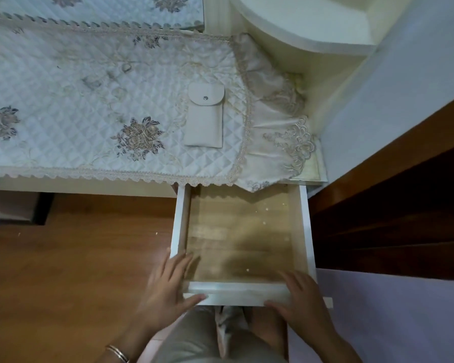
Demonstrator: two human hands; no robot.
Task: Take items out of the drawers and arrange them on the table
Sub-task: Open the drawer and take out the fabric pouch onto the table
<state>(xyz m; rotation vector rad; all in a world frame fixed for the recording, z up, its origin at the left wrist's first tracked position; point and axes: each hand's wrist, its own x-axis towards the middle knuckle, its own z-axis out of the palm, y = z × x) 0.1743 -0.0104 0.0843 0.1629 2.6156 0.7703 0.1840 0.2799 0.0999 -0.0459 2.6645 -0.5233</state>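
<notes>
A white drawer (179,218) stands pulled out under the table's right end, and its wooden bottom holds only a few small white specks. My left hand (168,286) rests flat on the drawer's front left corner, fingers spread. My right hand (299,297) lies flat on the front right of the drawer's front panel. Neither hand holds anything. A cream pouch (205,119) with a snap-button flap lies on the quilted table cover (89,100), just beyond the drawer.
The quilted cover with embroidered flowers and a lace edge hangs over the table's right end (281,132). A cream curved shelf (312,24) sits at the back right. Brown wooden floor (63,271) lies left of the drawer, a dark wooden bed frame (391,218) to the right.
</notes>
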